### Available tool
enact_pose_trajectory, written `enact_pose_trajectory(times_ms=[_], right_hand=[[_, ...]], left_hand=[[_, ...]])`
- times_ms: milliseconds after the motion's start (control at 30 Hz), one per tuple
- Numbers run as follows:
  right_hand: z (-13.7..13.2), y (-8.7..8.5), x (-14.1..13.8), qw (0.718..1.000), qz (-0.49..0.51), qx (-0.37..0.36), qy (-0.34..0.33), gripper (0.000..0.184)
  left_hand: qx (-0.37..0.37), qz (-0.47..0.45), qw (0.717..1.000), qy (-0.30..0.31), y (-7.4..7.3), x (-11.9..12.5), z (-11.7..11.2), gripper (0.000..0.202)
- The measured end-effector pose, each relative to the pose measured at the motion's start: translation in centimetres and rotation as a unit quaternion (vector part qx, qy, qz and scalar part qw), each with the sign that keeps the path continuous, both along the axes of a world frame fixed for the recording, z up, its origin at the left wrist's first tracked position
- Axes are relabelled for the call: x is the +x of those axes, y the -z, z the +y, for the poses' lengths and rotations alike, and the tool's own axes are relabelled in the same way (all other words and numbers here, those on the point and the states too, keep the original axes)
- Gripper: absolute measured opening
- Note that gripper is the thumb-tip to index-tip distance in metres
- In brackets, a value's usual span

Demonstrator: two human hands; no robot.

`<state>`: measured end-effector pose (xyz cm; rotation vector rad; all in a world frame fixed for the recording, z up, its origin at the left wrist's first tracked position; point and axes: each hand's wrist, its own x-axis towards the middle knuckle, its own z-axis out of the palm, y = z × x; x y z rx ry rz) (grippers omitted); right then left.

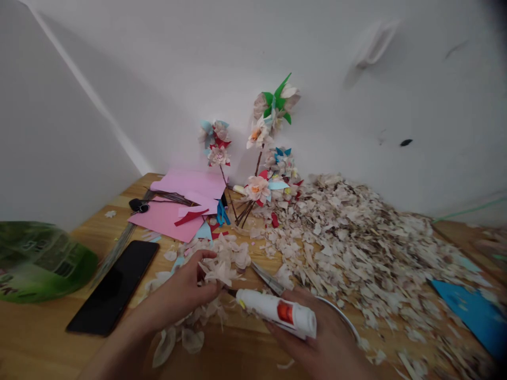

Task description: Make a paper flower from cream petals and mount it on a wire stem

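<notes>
Right hand (pixel 317 338) grips glue tube (pixel 277 312); left hand (pixel 180 293) pinches petal flower (pixel 219 272); littered wooden table (pixel 39 338), white wall.

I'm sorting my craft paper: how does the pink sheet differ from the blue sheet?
The pink sheet lies far left by the wall corner; the blue sheet lies near right. Red and blue scraps sit on the pink one; pale shavings overlap the blue one's edge. Both lie flat on the wooden table.
</notes>
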<state>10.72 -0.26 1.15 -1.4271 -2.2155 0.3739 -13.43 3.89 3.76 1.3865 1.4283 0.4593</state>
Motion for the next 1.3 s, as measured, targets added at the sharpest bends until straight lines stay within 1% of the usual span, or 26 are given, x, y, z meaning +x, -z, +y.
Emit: enact_pose_trajectory(times_ms=[100,200,367,467,567,667,767,900,1000,1167,1300], right_hand=[[-0.2,0.4,-0.1,1.000,-0.001,0.020,0.001,0.007],[-0.4,0.8,-0.2,0.999,-0.002,0.043,0.000,0.007],[-0.6,1.0,-0.2,0.999,-0.020,0.045,0.008,0.004],[-0.6,0.9,-0.2,0.999,-0.026,0.042,-0.003,0.002],[-0.6,0.7,-0.3,0.999,-0.022,0.037,-0.012,0.004],[-0.6,0.6,-0.4,0.999,-0.019,0.038,-0.004,0.005],[-0.4,0.3,-0.5,0.999,-0.022,0.038,-0.015,0.006],[-0.2,-0.2,-0.7,0.999,-0.013,0.036,-0.024,0.011],[-0.2,-0.3,-0.9,0.999,-0.011,0.041,-0.022,0.009],[-0.1,-0.3,-0.7,1.000,-0.014,0.017,-0.020,0.009],[0.0,-0.6,-0.5,1.000,-0.019,0.006,-0.015,0.009]], left_hand=[[-0.002,-0.011,1.000,-0.004,0.0,0.0,0.0,0.051],[0.000,-0.002,1.000,-0.006,-0.1,0.0,0.0,0.052],[0.000,0.003,1.000,0.002,0.2,0.0,0.1,0.053],[0.003,-0.002,1.000,-0.001,0.4,-0.1,0.1,0.052],[0.000,-0.011,1.000,-0.002,0.2,0.0,0.0,0.053],[-0.007,0.014,1.000,0.002,-0.4,0.2,0.0,0.054],[-0.004,0.034,0.999,0.005,-0.7,0.3,0.0,0.052],[-0.004,0.019,1.000,0.005,-0.6,0.4,0.0,0.050],[-0.007,0.018,1.000,0.004,-0.4,0.4,-0.1,0.050],[-0.009,-0.015,1.000,0.005,-0.2,0.2,0.0,0.052],[0.001,0.012,1.000,0.006,-0.4,0.1,0.0,0.050]])
